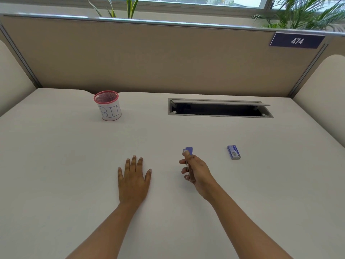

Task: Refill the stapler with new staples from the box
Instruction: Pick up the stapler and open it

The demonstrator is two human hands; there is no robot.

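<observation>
A small purple stapler (188, 151) is held in my right hand (197, 171), fingers wrapped around its body, its purple front end sticking out above my fingers. It is lifted just above the white desk (186, 212), near the middle. A small blue staple box (233, 152) lies flat on the desk to the right of the stapler, apart from my hand and closed as far as I can see. My left hand (133, 179) rests palm down on the desk to the left, fingers spread, holding nothing.
A pink mesh cup labelled BIN (108, 105) stands at the back left. An open cable hatch (218, 109) is cut into the desk at the back right. Beige partition walls enclose the desk at the back and both sides.
</observation>
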